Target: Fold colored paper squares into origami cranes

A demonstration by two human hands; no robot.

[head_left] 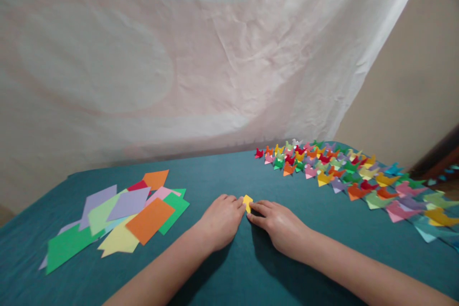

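A small folded piece of yellow paper (247, 202) lies on the teal tablecloth between my two hands. My left hand (224, 220) is closed at its left edge, with the fingers together and the fingertips on the paper. From the other side, my right hand (278, 224) has its thumb and fingers pressed together at the paper's right edge. Part of the paper is covered by the fingertips, so its full folded shape cannot be made out.
Loose coloured paper sheets, among them an orange sheet (150, 220) and a green sheet (70, 248), overlap on the left. Rows of small folded paper birds (324, 178) stand on the right. A pale curtain (201, 57) hangs behind the teal table (215, 167).
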